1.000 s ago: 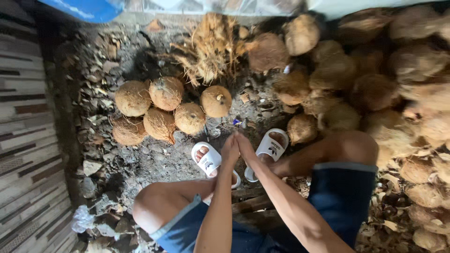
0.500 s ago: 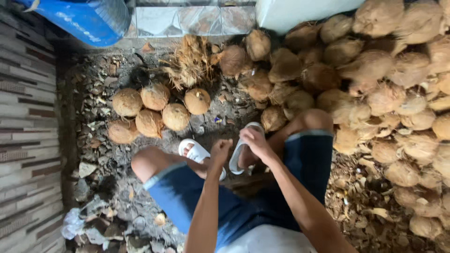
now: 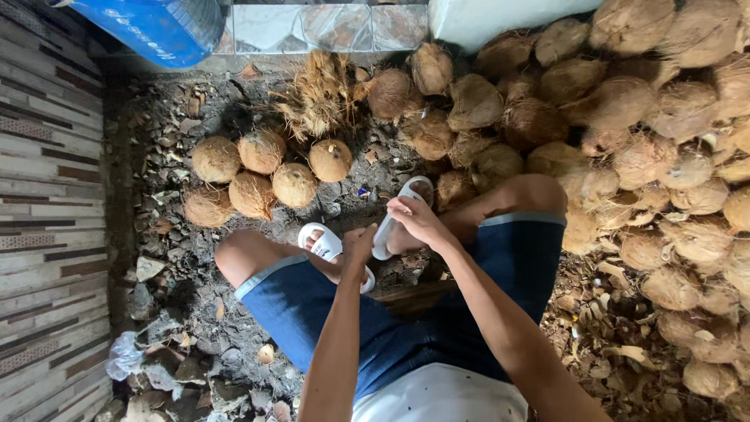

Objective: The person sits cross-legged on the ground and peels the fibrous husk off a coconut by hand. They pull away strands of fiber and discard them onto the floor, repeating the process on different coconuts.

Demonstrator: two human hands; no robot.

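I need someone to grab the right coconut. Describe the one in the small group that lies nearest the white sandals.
Start at the blue barrel top left, then drop to the six husked coconuts grouped below it. The one wanted sits in the lower row's right end, closest to the left foot's white sandal.

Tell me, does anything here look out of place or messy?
The ground is littered with husk scraps and stones. A loose fibre clump lies behind six coconuts. Both hands, the left and the right, are empty above the sandals.
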